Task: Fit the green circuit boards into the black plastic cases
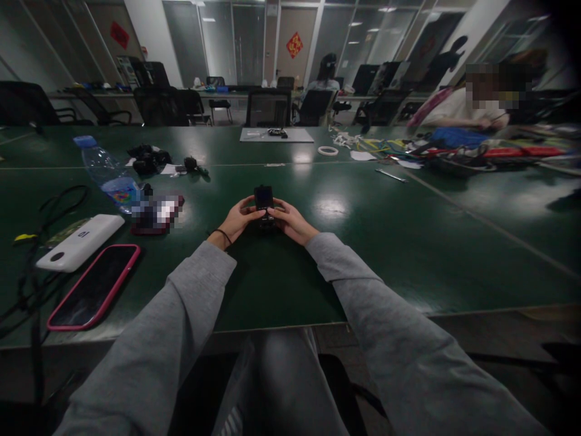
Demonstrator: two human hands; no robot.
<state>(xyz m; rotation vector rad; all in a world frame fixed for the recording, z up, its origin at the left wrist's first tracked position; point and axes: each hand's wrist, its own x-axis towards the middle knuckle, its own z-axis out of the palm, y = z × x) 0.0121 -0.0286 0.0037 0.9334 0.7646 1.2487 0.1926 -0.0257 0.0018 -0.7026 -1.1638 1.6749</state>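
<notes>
A small black device with a little dark screen (264, 197) stands upright over the green table (272, 272), straight ahead of me. My left hand (238, 220) is closed around its left side, with the thumb pressed on the lower front. From the other side my right hand (293, 221) grips it too, and its thumb lies close to the left thumb. The fingers behind the device are partly hidden. Its exact kind is too small and dark to make out.
At left lie a pink-edged phone (95, 287), a white power bank (82, 242), a red-cased phone (157, 215), black cables and a tilted water bottle (109, 175). A wrench (392, 175), tape roll (327, 151) and cluttered tools are at right, near a seated person (467, 112).
</notes>
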